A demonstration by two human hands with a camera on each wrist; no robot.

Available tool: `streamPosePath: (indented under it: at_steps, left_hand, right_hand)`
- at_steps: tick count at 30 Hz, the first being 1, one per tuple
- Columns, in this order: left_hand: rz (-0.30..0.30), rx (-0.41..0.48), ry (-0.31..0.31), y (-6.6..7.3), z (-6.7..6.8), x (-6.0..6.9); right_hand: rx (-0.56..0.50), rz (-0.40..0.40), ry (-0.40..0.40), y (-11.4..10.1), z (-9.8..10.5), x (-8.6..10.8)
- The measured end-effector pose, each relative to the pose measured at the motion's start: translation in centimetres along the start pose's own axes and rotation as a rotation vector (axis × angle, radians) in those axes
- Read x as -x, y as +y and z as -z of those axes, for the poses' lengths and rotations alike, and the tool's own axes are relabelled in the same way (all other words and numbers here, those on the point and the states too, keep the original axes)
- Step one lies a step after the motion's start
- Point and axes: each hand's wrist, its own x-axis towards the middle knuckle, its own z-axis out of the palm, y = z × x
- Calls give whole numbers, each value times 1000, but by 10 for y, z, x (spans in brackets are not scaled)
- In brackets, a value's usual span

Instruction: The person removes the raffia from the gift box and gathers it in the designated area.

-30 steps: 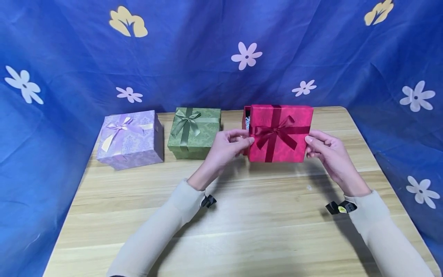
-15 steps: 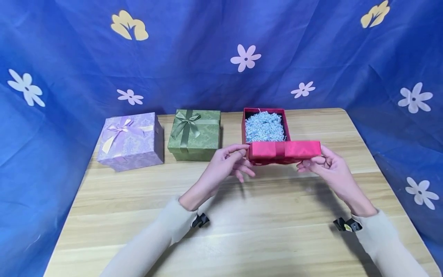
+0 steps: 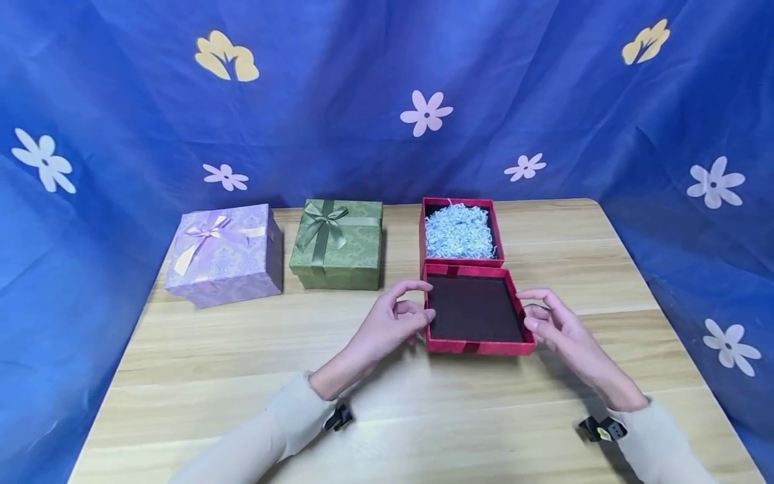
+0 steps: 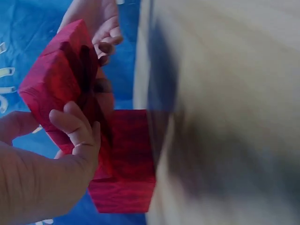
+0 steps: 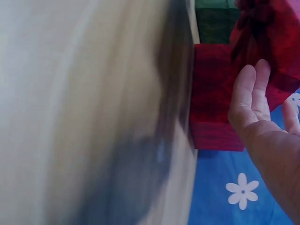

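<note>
My left hand (image 3: pixel 393 321) pinches the left rim of a red gift box lid (image 3: pixel 474 347), and my right hand (image 3: pixel 565 336) grips its right rim. In the head view the lid is turned over, dark inside facing up, just in front of the red box base (image 3: pixel 421 232). Pale blue paper shred (image 3: pixel 459 232) fills that base. In the left wrist view the lid (image 4: pixel 51 86) hangs tilted, with the side of the base (image 4: pixel 131 150) behind it. A dark red bow (image 5: pixel 255 21) on the lid's underside shows in the right wrist view.
A green gift box (image 3: pixel 341 249) with a bow stands left of the red base, closed. Farther left is a closed lilac gift box (image 3: pixel 226 252). A blue flowered cloth (image 3: pixel 338 101) hangs behind the wooden table (image 3: pixel 393 430).
Both hands have brought the red lid off its base, toward me, and turned it over from bow outward to inside up. The blue shred in the base has come into view.
</note>
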Motion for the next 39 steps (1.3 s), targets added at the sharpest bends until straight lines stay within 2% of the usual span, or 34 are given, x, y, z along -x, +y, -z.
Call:
streamPosePath:
  at_steps: [3,5,9,15,24,32,39]
  left_hand:
    - [4,-21,-5,-12,0,0]
    - [15,-31,-5,-18,-1,1]
    - [34,-59,9,-26,-1,1]
    - [25,-97,17,-33,-2,1]
    - [31,-121,6,-40,-3,2]
    - [26,-171,7,-44,-3,2]
    - [40,-159,25,-43,-2,-2]
  right_hand:
    - [73,-89,6,7,0,3]
    - [70,-122,-6,12,1,2]
    - [59,-161,-14,21,1,0]
    - [60,-208,10,28,-3,-3]
    - [82,-202,30,34,-7,-3]
    - [224,-219,74,33,-12,-3]
    - [257,-243,101,27,-17,-4]
